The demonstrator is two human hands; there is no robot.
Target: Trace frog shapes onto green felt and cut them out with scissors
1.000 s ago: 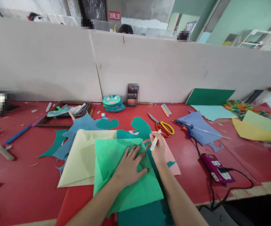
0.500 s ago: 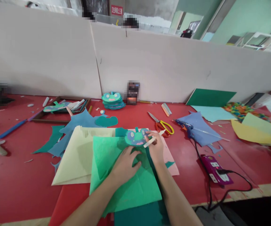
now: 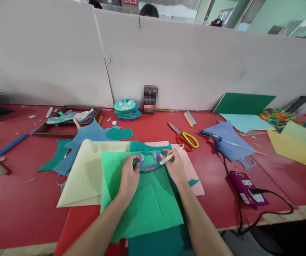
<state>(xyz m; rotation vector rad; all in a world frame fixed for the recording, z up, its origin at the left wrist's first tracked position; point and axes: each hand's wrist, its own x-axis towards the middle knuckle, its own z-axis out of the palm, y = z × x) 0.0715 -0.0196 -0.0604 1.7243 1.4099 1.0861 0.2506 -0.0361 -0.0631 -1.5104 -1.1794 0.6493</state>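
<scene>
My left hand [image 3: 130,174] pinches the left end of a felt frog-like face [image 3: 149,162] in blue and green, with round eyes and a pink patch. At its right end, the fingertips of my right hand [image 3: 175,166] touch the edge. A white pen-like stick [image 3: 167,159] is held in that same hand, slanting up to the right. Beneath the face lies a bright green felt sheet [image 3: 145,206], on top of cream felt [image 3: 86,177] and pink felt [image 3: 192,174]. Several similar faces [image 3: 126,109] are stacked behind.
Scissors [image 3: 183,136] with yellow and red handles lie right of centre. Further right are a blue glue gun [image 3: 213,139] on blue felt and a purple power strip [image 3: 249,189] with a black cable. A wooden frame tray [image 3: 54,134] stands left, before a white partition [image 3: 182,64].
My left hand has risen from the green sheet and taken hold of the face's left end. The face has shifted slightly down and left. The right hand keeps the white stick.
</scene>
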